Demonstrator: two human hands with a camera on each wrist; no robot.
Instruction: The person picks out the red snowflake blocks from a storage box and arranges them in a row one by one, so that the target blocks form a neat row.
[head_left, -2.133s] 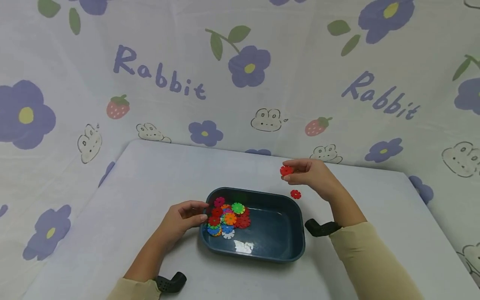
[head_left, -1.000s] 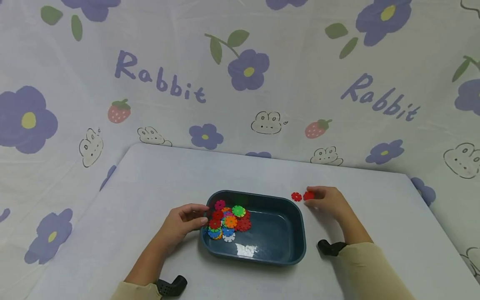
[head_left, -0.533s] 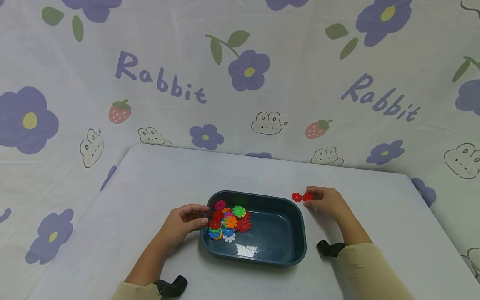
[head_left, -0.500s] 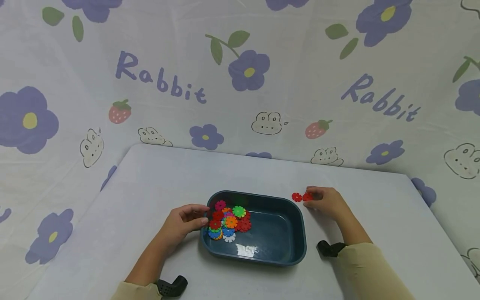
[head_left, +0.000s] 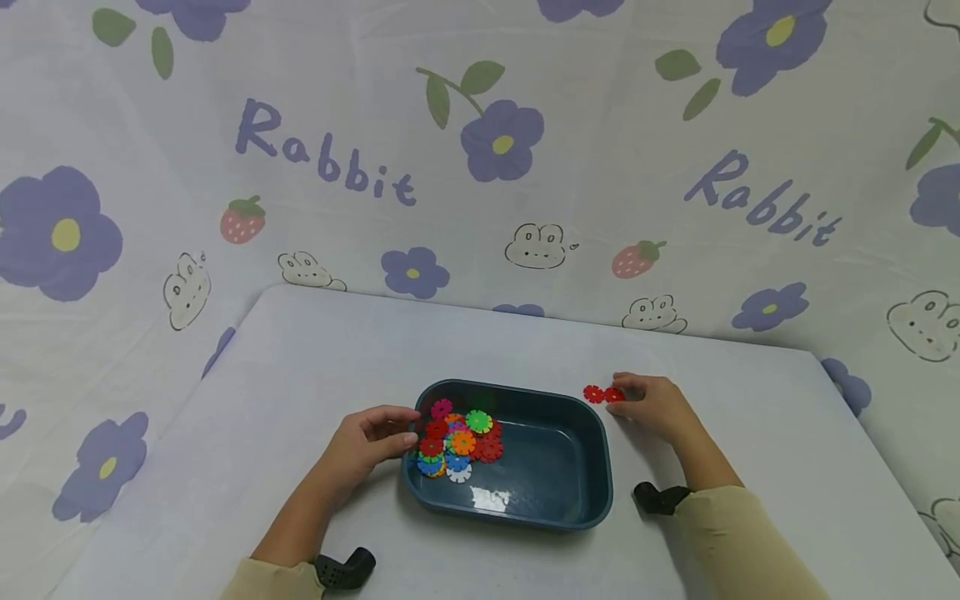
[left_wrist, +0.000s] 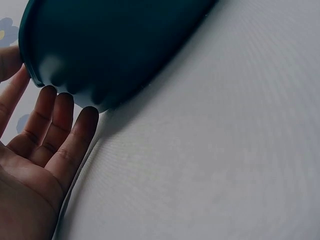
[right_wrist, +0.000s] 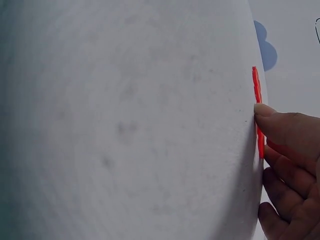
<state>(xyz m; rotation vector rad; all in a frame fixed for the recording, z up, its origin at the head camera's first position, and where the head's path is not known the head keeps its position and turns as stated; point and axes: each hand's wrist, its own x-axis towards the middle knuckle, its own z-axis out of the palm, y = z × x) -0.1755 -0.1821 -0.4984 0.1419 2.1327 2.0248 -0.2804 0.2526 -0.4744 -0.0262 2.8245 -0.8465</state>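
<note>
Lower than moments ago, the right hand (head_left: 652, 404) is pinching a red disc (head_left: 614, 396) at the white table (head_left: 352, 350), another disc (head_left: 593, 394) lying just past its fingertips. The left hand (head_left: 365, 443) is gripping the tray (head_left: 536, 475), colourful discs (head_left: 462, 442) lying beside its fingers. Flowered cloth (head_left: 600, 125) is hanging beyond both hands.

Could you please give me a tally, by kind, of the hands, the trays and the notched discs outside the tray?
Hands (left hand, right hand): 2
Dark blue-green tray: 1
Red notched discs outside the tray: 2
Total: 5
The overlapping discs inside are left out.
</note>
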